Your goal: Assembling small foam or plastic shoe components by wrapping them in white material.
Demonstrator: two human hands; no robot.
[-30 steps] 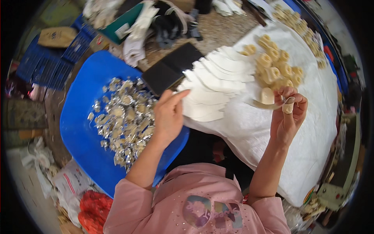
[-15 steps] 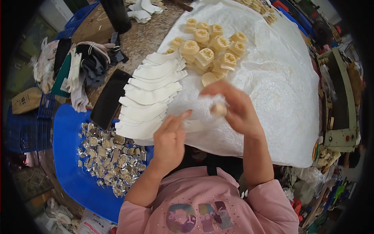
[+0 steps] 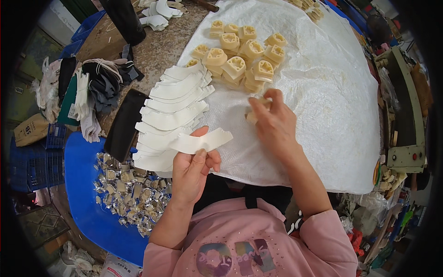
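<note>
My left hand (image 3: 191, 173) pinches a curved white strip (image 3: 203, 141) between thumb and fingers, with its right end sticking out over the white sheet. Beside it on the left lie overlapping rows of similar white strips (image 3: 173, 108). My right hand (image 3: 276, 117) is closed around a small cream plastic block (image 3: 251, 118), partly hidden by the fingers. Just beyond that hand is a loose pile of cream blocks (image 3: 234, 67), hollow with ribbed openings on top; they look like shoe heels.
A white woven sheet (image 3: 327, 124) covers most of the table. To the left, a blue basin (image 3: 76, 184) holds many silver-and-beige pieces. A black slab-like object (image 3: 124, 124), gloves (image 3: 87, 101) and a dark cylinder (image 3: 124, 21) lie along the left side. A green metal frame (image 3: 406, 115) stands at right.
My left hand has taken hold of a white strip and turned palm up. The right hand has turned over, still with a cream block in its fingers. The view has shifted slightly.
</note>
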